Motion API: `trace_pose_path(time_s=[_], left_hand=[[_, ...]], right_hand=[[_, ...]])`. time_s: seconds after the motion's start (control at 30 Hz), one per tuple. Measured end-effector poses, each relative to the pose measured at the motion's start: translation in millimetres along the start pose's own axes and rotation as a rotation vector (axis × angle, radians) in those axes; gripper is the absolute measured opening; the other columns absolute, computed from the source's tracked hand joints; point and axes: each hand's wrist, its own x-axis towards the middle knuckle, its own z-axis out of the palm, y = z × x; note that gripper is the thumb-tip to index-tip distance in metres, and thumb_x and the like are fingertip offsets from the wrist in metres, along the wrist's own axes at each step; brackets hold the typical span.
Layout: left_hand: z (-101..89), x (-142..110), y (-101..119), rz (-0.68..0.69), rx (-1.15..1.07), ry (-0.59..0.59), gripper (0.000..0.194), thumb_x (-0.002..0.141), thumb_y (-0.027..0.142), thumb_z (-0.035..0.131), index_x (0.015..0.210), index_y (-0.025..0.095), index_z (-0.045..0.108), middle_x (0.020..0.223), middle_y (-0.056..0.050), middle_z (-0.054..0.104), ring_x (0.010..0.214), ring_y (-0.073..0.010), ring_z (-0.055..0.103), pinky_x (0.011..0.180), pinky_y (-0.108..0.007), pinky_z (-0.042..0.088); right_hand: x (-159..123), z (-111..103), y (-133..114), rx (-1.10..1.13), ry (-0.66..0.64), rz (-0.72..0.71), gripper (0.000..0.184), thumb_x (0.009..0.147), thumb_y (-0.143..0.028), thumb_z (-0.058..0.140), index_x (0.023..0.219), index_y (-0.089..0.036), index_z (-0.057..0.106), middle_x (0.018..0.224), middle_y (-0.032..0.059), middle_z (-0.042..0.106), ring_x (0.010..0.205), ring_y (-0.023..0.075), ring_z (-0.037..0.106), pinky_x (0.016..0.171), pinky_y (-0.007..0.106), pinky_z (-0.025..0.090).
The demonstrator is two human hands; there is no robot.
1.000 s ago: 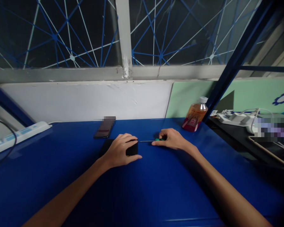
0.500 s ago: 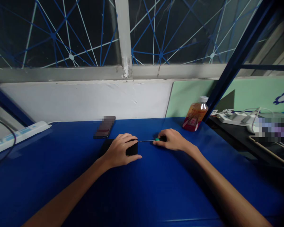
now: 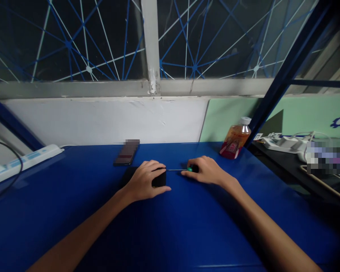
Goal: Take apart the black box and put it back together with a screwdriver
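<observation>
Near the middle of the blue table, my left hand (image 3: pixel 146 181) grips a black box-like object (image 3: pixel 159 180) from above, fingers over its far side and thumb along the near side. To its right, my right hand (image 3: pixel 205 170) is closed around the handle of a screwdriver (image 3: pixel 189 169) with a green band. Its thin metal shaft lies level and points left, its tip meeting the right end of the black object near my left fingertips. Whether the tip sits inside anything there I cannot tell. My left hand and forearm hide much of the black object.
A dark phone (image 3: pixel 127 153) lies behind my left hand. At the back right stands a bottle (image 3: pixel 235 139) with a white cap. A white power strip (image 3: pixel 25 162) and a black cable (image 3: pixel 19 155) are at the left. Blue frame posts (image 3: pixel 283 79) rise at both sides.
The fingers of my right hand have shifted slightly on the screwdriver handle, and the green band looks turned. My left hand keeps its hold. The whole view has moved a little.
</observation>
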Motion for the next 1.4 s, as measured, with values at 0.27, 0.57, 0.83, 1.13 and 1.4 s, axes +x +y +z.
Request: trace_pose_path(time_s=[0.27, 0.57, 0.83, 1.13, 1.4], left_hand=[[0.0, -1, -1, 0.001, -0.006, -0.009, 0.049, 0.079, 0.056, 0.065, 0.114, 0.022, 0.064, 0.113, -0.01, 0.066, 0.107, -0.0296, 0.057, 0.089, -0.049, 0.044], [1.9, -3, 1, 0.043, 0.046, -0.066, 0.049, 0.08, 0.052, 0.066, 0.117, 0.02, 0.061, 0.126, -0.012, 0.059, 0.117, -0.0301, 0.052, 0.096, -0.05, 0.039], [1.9, -3, 1, 0.038, 0.039, -0.076, 0.054, 0.084, 0.051, 0.063, 0.127, 0.02, 0.054, 0.128, -0.011, 0.06, 0.122, -0.0298, 0.051, 0.1, -0.05, 0.037], [1.0, -3, 3, 0.017, 0.03, -0.044, 0.051, 0.084, 0.046, 0.064, 0.126, 0.019, 0.054, 0.129, -0.013, 0.058, 0.123, -0.031, 0.05, 0.1, -0.052, 0.038], [3.2, 0, 13, 0.005, 0.024, -0.058, 0.054, 0.089, 0.045, 0.058, 0.136, 0.021, 0.046, 0.138, -0.011, 0.052, 0.128, -0.0279, 0.047, 0.104, -0.051, 0.037]], right_hand=[[0, 4, 6, -0.013, 0.017, -0.019, 0.031, 0.088, -0.047, 0.053, 0.084, -0.022, 0.069, 0.077, 0.0049, 0.07, 0.066, 0.0175, 0.059, 0.055, 0.028, 0.028], [0, 1, 9, -0.018, 0.026, -0.021, 0.028, 0.088, -0.045, 0.053, 0.087, -0.022, 0.07, 0.076, 0.0038, 0.069, 0.067, 0.0169, 0.059, 0.057, 0.028, 0.031], [0, -1, 7, -0.008, 0.047, -0.024, 0.029, 0.088, -0.045, 0.053, 0.088, -0.022, 0.071, 0.076, 0.0039, 0.069, 0.066, 0.0172, 0.059, 0.056, 0.028, 0.031], [-1, -6, 8, -0.042, 0.062, 0.013, 0.031, 0.089, -0.045, 0.051, 0.086, -0.022, 0.07, 0.075, 0.0028, 0.069, 0.067, 0.016, 0.061, 0.056, 0.026, 0.031], [-1, -12, 12, -0.097, 0.116, 0.121, 0.039, 0.09, -0.05, 0.047, 0.079, -0.02, 0.069, 0.076, 0.0047, 0.07, 0.069, 0.018, 0.062, 0.055, 0.026, 0.031]])
